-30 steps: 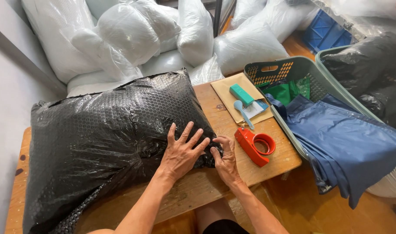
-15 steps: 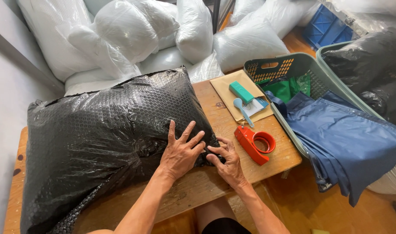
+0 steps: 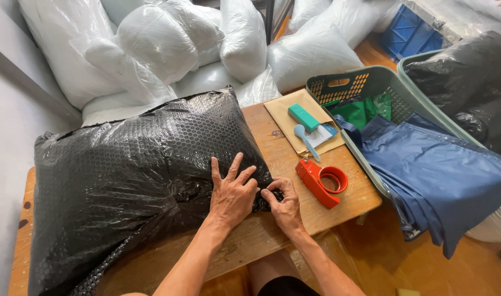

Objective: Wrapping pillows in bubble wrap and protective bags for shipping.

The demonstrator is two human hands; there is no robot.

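Left hand (image 3: 232, 193) lies flat with fingers spread on the big black bubble-wrapped cushion-shaped bundle (image 3: 135, 175); right hand (image 3: 283, 204) pinches its folded corner. Resting on the wooden table (image 3: 338, 205), the bundle likely handles as light, soft and slippery, best gripped at corners. Glossy dimpled film covers its puffy form.

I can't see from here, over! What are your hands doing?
Left hand flat on black bag. Right hand pinching its corner. Tape dispenser beside, untouched.
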